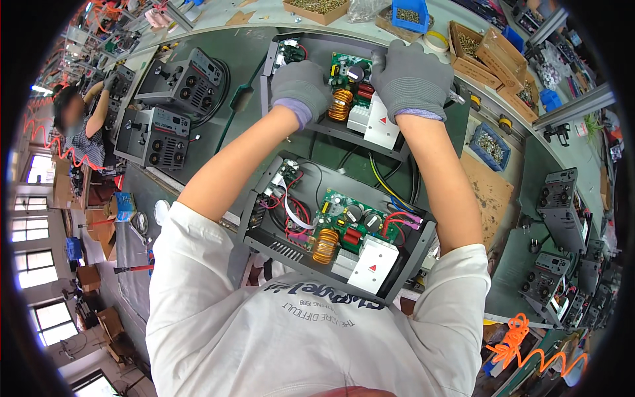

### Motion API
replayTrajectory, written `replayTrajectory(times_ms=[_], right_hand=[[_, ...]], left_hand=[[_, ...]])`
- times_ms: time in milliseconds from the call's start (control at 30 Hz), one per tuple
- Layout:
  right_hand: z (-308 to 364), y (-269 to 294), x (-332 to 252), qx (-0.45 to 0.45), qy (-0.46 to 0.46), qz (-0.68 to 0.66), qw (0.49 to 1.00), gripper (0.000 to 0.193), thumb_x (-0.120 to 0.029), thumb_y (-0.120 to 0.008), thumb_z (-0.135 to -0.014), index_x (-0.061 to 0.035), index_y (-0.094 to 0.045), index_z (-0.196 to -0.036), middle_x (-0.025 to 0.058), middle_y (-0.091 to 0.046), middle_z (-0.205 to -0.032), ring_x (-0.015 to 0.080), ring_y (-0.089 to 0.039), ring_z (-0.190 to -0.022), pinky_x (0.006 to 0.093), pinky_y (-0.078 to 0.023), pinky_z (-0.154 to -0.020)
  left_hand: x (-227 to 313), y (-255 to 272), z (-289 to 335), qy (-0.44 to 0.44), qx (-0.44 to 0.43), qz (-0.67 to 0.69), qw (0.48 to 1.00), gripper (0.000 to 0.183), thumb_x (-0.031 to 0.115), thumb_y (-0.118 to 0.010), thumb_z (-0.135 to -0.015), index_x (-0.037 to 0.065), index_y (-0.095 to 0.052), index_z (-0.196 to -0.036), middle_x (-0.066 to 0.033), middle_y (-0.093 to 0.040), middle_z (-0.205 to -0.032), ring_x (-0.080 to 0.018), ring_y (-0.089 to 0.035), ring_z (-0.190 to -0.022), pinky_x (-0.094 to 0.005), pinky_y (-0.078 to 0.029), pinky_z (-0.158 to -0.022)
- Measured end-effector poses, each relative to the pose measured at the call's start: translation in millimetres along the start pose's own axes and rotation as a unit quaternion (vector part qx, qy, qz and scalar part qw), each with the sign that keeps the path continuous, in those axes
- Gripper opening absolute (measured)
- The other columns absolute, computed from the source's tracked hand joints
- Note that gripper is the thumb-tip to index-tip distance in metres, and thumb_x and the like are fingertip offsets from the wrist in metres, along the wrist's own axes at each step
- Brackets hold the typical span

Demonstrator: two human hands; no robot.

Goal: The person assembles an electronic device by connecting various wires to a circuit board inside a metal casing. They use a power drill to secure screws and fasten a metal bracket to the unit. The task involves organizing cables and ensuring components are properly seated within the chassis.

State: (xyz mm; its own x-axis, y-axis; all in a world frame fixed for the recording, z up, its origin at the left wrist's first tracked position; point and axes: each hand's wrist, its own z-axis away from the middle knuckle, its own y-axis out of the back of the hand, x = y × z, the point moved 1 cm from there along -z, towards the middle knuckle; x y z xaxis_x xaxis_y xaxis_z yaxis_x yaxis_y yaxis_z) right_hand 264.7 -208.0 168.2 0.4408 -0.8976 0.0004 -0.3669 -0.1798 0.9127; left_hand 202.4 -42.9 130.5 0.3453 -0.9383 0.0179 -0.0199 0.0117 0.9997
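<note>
Two open grey metal machine housings lie in front of me, one beyond the other. Over the left part of the far housing (365, 137) is my left hand (301, 91), in a grey glove, its fingers curled inward beside a copper-wound coil (340, 104). My right hand (413, 83), gloved likewise, bends its fingers down at the housing's far right side, past a white heat-sink block (382, 122). What either hand's fingertips hold is hidden. Closer to my body, the near housing (311, 270) contains a green circuit board (344, 210), another copper coil (325, 245) and coloured wires.
Finished-looking machines (188, 83) with black cables stand at left; others (562, 205) are at right. A blue tray of small metal parts (490, 147), cardboard boxes (503, 56) and a blue bin (410, 16) line the bench. A co-worker (83, 126) works at far left. An orange coiled hose (512, 341) hangs lower right.
</note>
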Motion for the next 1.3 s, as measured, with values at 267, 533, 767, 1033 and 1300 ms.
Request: replayTrajectory(times_ms=[267,533,767,1033,1300], right_hand=[[-1.5,1.2,1.7,-0.009,0.011,-0.022,1.000,0.038,-0.044,-0.053,-0.096,-0.0119,-0.072,-0.095,0.0112,-0.071,-0.090,0.0294,-0.072,-0.082,0.0489,-0.049,-0.070],[2.8,-2.8,3.6,0.064,0.020,-0.008,0.998,0.039,-0.045,-0.052,-0.096,-0.0111,-0.069,-0.089,0.0096,-0.070,-0.079,0.0288,-0.071,-0.070,0.0472,-0.050,-0.063],[0.8,-9.4,2.9,0.071,0.008,0.009,0.997,0.042,-0.049,-0.050,-0.096,-0.0119,-0.066,-0.088,0.0102,-0.071,-0.077,0.0310,-0.071,-0.068,0.0469,-0.051,-0.062],[-7.9,-6.3,5.3,0.026,0.001,0.022,0.999,0.043,-0.050,-0.049,-0.096,-0.0117,-0.067,-0.092,0.0113,-0.072,-0.082,0.0322,-0.071,-0.077,0.0488,-0.051,-0.068],[-3.5,0.7,-9.9,0.218,0.224,0.032,0.949,0.020,-0.026,-0.062,-0.089,-0.0121,-0.069,-0.100,0.0094,-0.063,-0.116,0.0239,-0.063,-0.103,0.0447,-0.045,-0.097]], left_hand=[[4.5,6.4,3.6,0.011,0.011,-0.020,1.000,0.030,0.030,-0.072,-0.078,0.015,-0.075,-0.105,-0.0124,-0.070,-0.109,-0.0307,-0.070,-0.096,-0.0435,-0.056,-0.080],[-1.9,22.2,-13.9,-0.176,0.306,-0.200,0.914,0.099,0.035,-0.083,-0.073,0.024,-0.028,-0.154,-0.0055,-0.057,-0.130,-0.0231,-0.052,-0.130,-0.0573,-0.014,-0.119],[-2.4,24.0,-26.5,-0.188,0.116,-0.162,0.962,0.100,0.034,-0.084,-0.071,0.019,-0.028,-0.153,-0.0074,-0.056,-0.132,-0.0205,-0.052,-0.131,-0.0559,-0.007,-0.123],[-14.2,42.4,-30.8,-0.249,0.099,-0.077,0.960,0.077,0.036,-0.076,-0.077,0.015,-0.045,-0.144,-0.0103,-0.061,-0.131,-0.0240,-0.056,-0.127,-0.0475,-0.018,-0.123],[-91.2,-19.8,-58.9,-0.168,0.095,0.584,0.789,0.031,0.024,-0.054,-0.102,0.009,-0.058,-0.129,-0.0069,-0.066,-0.113,-0.0146,-0.062,-0.103,-0.0316,-0.048,-0.095]])
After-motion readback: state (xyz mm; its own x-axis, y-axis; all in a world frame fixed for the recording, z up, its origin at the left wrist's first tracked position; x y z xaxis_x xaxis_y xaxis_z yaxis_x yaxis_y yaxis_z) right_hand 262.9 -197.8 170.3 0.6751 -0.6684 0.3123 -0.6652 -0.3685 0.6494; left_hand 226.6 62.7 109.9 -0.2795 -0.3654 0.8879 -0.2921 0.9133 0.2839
